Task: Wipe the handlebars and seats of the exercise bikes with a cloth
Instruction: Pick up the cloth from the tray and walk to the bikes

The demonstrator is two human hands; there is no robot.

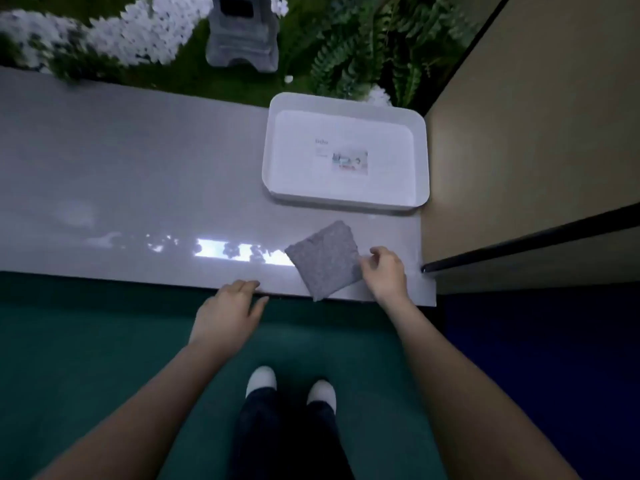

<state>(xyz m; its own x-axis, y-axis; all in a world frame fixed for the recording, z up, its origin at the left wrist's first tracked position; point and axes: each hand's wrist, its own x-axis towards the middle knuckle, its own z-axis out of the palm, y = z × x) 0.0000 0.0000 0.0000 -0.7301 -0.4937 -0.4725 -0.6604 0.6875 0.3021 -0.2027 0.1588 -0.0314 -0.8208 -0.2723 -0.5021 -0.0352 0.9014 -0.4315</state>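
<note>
The folded square grey cloth lies flat on the glossy pale grey counter, close to its front edge and toward its right end. It is just ahead of the person and a little to the right of their midline. It is turned like a diamond. One corner points away toward the tray, and the opposite corner hangs just past the counter's front lip, so no side is clearly the long one. The right hand is the nearer one. It sits at the cloth's right corner with its fingers curled against that edge and the thumb raised above. Whether it has actually pinched the fabric or is only touching it I cannot tell. The left hand is to the left of the cloth and apart from it. Its fingers are relaxed and nearly straight, their tips are at the counter's front edge, and it holds nothing. Lifting the cloth looks like a job for the right hand, and the overhanging corner gives an easy place to get under it. Beyond the cloth, near it but not touching, a shallow white rectangular plastic tray sits against the right-hand wall. It holds only a printed white sheet lying flat on its bottom. No exercise bike is in view, so the wiping has probably not begun.
</note>
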